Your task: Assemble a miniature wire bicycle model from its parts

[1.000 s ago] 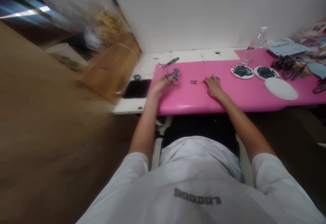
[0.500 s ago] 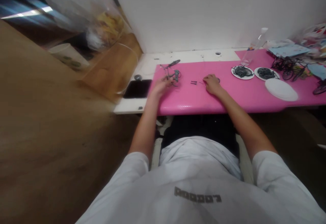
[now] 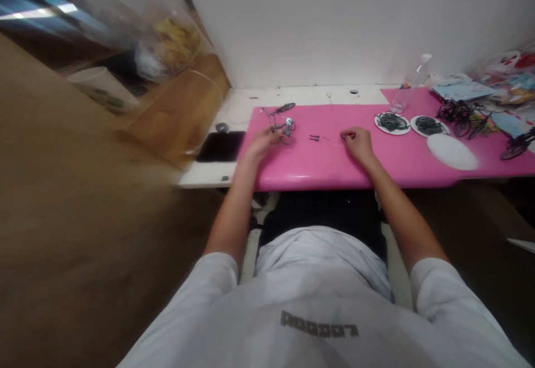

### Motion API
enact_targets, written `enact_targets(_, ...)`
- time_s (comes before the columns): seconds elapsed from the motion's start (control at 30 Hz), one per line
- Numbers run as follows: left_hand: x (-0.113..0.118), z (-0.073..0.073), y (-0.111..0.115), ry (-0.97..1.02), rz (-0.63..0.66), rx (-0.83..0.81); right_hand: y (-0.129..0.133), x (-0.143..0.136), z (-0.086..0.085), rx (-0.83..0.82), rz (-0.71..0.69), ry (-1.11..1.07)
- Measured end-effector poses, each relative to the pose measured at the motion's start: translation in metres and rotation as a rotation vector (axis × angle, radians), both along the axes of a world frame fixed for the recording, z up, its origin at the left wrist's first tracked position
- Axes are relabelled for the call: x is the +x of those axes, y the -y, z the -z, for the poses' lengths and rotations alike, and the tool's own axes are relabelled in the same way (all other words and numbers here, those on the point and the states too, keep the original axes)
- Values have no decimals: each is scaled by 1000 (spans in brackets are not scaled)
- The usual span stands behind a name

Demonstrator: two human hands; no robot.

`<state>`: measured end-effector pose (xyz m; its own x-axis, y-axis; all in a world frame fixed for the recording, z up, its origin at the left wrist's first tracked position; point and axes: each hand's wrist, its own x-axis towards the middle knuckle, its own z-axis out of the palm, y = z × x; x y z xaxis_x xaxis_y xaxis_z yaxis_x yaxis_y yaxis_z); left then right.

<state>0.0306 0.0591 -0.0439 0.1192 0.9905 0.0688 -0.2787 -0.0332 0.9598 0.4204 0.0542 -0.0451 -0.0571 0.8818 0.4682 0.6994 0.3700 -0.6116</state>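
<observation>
On the left of the pink mat (image 3: 301, 175), my left hand (image 3: 263, 142) is closed round the lower part of a partly built miniature bicycle (image 3: 281, 122). One wheel (image 3: 286, 108) shows at its far end, pointing away from me. My right hand (image 3: 359, 140) is closed in a pinch over the middle of the mat. A small dark part (image 3: 343, 136) shows at its fingertips; its exact kind is too small to tell. Between the hands lie two short dark pieces (image 3: 314, 138) and a thin wire-like piece (image 3: 326, 139).
Two white plates of dark parts (image 3: 392, 123) (image 3: 429, 126) and a blank white plate (image 3: 452, 151) stand right. Behind them are a clear bottle (image 3: 412, 83) and miniature bicycles (image 3: 463, 117). A black tablet-like slab (image 3: 220, 146) lies left; a white wall (image 3: 317, 28) rises behind.
My right hand has shifted slightly and turned, its fingertips now pointing left with a small dark part showing. The left hand stays on the miniature bicycle. The camera view has shifted a little.
</observation>
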Motion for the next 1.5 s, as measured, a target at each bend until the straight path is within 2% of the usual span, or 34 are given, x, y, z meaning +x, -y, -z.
enact_targets(0.17,7,-8,10,-13,-26,-2,0,-4,-8,-36,18,-234)
enact_targets(0.33,26,-22,24,48,-18,-43,7,-15,-14,-223,-169,-567)
enact_targets(0.43,41,-24,29,64,26,-41,14,-21,-16,-298,-242,-645)
enact_targets(0.6,60,-22,33,94,88,-43,21,-27,-22,-287,-258,-652)
enact_targets(0.87,84,-40,57,207,172,-161,40,-42,-37,-82,-265,-504)
enact_targets(1.07,95,-37,59,174,255,-156,52,-55,-41,-21,-270,-437)
enact_targets(1.37,101,-36,59,214,216,-169,55,-51,-49,-44,-275,-450)
enact_targets(1.5,104,-36,59,224,192,-170,54,-53,-47,-61,-292,-536)
